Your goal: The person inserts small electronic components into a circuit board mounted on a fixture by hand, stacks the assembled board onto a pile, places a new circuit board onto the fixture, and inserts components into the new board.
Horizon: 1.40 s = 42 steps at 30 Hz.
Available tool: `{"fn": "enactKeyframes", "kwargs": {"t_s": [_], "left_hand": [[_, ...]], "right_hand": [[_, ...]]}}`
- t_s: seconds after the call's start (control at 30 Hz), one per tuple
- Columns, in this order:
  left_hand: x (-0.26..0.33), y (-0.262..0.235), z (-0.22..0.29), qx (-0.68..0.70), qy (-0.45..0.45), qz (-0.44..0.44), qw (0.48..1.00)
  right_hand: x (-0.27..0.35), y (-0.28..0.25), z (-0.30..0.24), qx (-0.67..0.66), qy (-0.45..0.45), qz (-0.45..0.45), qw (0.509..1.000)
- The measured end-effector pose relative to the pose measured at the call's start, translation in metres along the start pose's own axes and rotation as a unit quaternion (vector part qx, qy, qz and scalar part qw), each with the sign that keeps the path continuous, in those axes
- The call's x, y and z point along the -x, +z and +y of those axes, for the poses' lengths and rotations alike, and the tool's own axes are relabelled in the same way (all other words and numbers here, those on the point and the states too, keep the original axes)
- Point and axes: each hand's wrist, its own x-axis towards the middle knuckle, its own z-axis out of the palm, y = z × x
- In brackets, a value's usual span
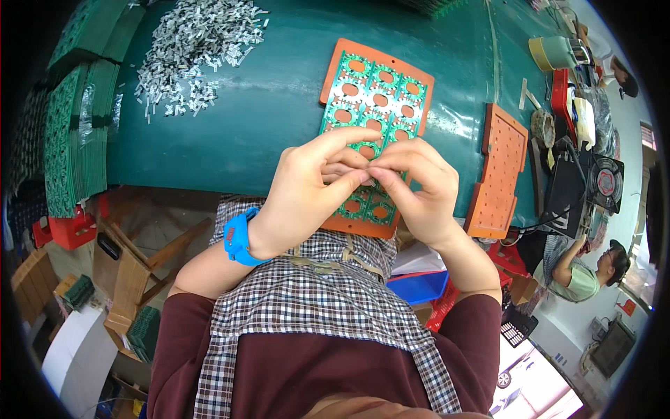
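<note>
My left hand (pixel 307 188) and my right hand (pixel 422 185) meet over a green circuit board panel (pixel 363 91) with rows of oval cutouts. The panel lies in an orange-brown tray (pixel 419 80) at the front of the table. Thumb and fingers of both hands are pinched together, their tips almost touching. Whatever sits between them is too small and too covered to make out. A blue wristband (pixel 241 237) is on my left wrist. The lower middle of the panel is partly hidden beneath my fingers.
A heap of small white-and-grey parts (pixel 199 49) spreads over the green table (pixel 230 140) at back left. Tall stacks of green boards (pixel 80 133) line the left edge. Another orange-brown tray (pixel 499 171), a fan (pixel 604 183) and a seated person (pixel 583 272) are to the right.
</note>
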Motion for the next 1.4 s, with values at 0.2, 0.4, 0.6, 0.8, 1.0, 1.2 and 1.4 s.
{"fn": "enactKeyframes", "kwargs": {"t_s": [0.2,0.4,0.6,0.8,1.0,1.2,1.4], "left_hand": [[-0.009,-0.024,0.004,-0.021,0.023,0.071,0.997],[-0.026,-0.104,-0.014,-0.081,0.041,0.2,0.976],[-0.019,-0.106,-0.018,-0.012,-0.003,0.157,0.988],[-0.018,-0.096,-0.015,-0.023,0.018,0.056,0.998],[-0.011,-0.085,-0.012,0.035,-0.026,0.044,0.998],[-0.005,-0.061,-0.01,0.171,-0.092,0.037,0.98],[0.002,-0.031,-0.005,0.188,-0.138,-0.002,0.972]], "right_hand": [[-0.003,-0.028,0.012,0.045,0.111,0.003,0.993],[0.006,-0.031,0.036,0.095,0.092,-0.074,0.988],[0.002,-0.03,0.036,0.095,0.091,-0.086,0.988],[0.005,-0.025,0.037,0.126,0.076,-0.071,0.987],[0.014,-0.016,0.04,0.216,0.027,-0.028,0.976],[0.018,-0.017,0.033,0.281,-0.108,-0.009,0.954],[0.008,0.005,0.004,0.175,-0.175,0.059,0.967]]}}
